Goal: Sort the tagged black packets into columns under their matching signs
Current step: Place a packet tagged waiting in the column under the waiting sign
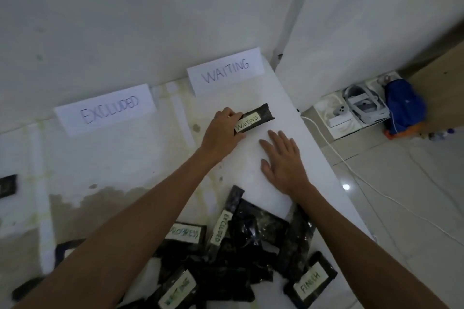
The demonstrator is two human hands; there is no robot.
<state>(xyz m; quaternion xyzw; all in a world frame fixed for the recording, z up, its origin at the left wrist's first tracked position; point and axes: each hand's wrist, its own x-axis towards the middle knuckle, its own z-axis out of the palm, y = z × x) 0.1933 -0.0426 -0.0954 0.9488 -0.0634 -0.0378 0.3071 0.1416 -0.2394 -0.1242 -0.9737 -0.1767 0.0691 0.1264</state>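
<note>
WAITING pkt [254,119] lies flat just under your WAITING sign [226,70].
Black wrap, white tag up, slightly tilted; EXCLUDED sign [105,109] stands further left; unsorted pkt pile [241,241] sits near you.

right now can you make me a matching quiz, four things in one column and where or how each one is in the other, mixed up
Things
1. WAITING packet
2. right hand
3. FINISH packet
4. EXCLUDED sign

Place or state
A. at the wall, left of the WAITING sign
B. flat on the table, fingers straight
C. gripped by the left hand
D. at the near right edge of the pile

Pairs: 1-C, 2-B, 3-D, 4-A
</note>
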